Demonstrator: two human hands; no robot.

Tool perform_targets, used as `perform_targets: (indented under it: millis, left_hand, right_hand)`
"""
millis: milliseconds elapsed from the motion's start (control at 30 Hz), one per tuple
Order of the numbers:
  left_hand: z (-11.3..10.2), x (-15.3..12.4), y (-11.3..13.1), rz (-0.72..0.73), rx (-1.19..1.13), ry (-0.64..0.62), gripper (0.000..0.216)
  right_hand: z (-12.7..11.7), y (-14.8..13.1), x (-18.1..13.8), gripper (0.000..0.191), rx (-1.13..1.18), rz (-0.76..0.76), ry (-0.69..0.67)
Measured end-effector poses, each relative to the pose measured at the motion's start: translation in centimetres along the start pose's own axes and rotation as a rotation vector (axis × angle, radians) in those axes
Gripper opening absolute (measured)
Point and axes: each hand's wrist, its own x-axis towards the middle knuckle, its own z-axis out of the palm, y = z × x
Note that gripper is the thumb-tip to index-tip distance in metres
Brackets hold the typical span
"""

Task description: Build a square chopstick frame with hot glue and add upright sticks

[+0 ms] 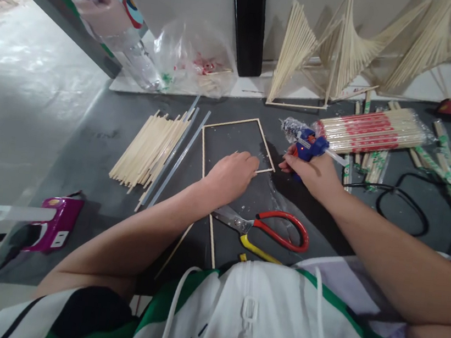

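Frame [266, 145] at twelve o'clock on the bench [95, 146], its near stick [265, 171] in the left hand's [230, 176] grip; right hand [319, 176] gripping the gun [307, 141], two o'clock. A left-hand slip could skew the frame.

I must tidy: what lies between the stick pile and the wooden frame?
Glue sticks lie between the pile and the wooden frame, in the head view.

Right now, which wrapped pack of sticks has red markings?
The wide pack, just right of the glue gun in the right hand; the narrower packets around it show green print instead.
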Motion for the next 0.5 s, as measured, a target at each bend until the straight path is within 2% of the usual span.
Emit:
perform_targets:
  millis: [233,500]
  left_hand:
    - [0.6,0.0,-0.5,0.034,-0.051,0.03,0.024]
    - [0.7,-0.6,-0.5,0.012,-0.116,0.057,0.02]
  right_hand:
    - [-0.1,0.5,0.1,0.03,-0.077,-0.044,-0.033]
    - [0.4,-1.0,-1.3,0.012,-0.296,-0.043,-0.003]
